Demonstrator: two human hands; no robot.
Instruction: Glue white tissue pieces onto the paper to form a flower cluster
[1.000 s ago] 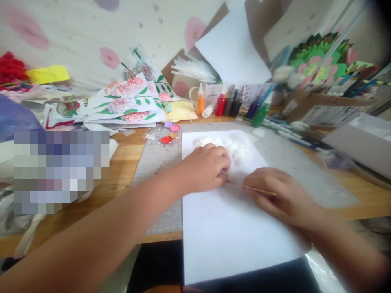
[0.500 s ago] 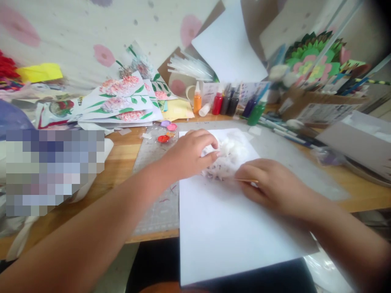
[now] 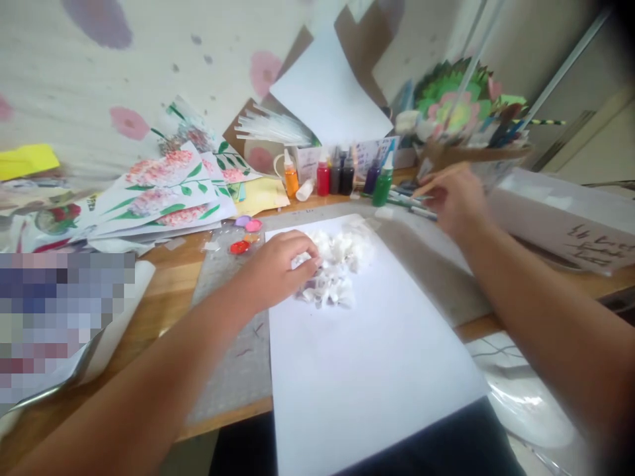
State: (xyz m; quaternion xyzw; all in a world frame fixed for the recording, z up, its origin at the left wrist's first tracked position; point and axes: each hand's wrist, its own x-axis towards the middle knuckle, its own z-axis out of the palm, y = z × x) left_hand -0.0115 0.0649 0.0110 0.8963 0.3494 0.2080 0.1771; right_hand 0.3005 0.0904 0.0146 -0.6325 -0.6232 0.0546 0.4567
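A white paper sheet (image 3: pixel 377 383) lies on the cutting mat, its near end overhanging the table edge. On its far part sit two clusters of crumpled white paper pieces (image 3: pixel 330 289), ruffled like petals. My left hand (image 3: pixel 285 268) rests at the left of these clusters, thumb and fingers curled together on the white pieces; their exact grip is partly hidden. Off to the right, my right hand (image 3: pixel 461 201) is raised and closed around a thin wooden stick (image 3: pixel 436 177), whose pointed end faces left. Below it, slim pens (image 3: pixel 411 203) lie on the mat.
Small paint dabs (image 3: pixel 239 247) in red, pink and purple sit left of the sheet. Behind stand several paint bottles (image 3: pixel 323 177). Flower pictures (image 3: pixel 169 185) lie at back left, a white box (image 3: pixel 570 218) at right. The grey cutting mat (image 3: pixel 223 370) covers the table's middle.
My right hand has moved from beside the white clusters, up and right towards the pens, still holding the stick. My left hand stays at the clusters. The whole view has shifted.
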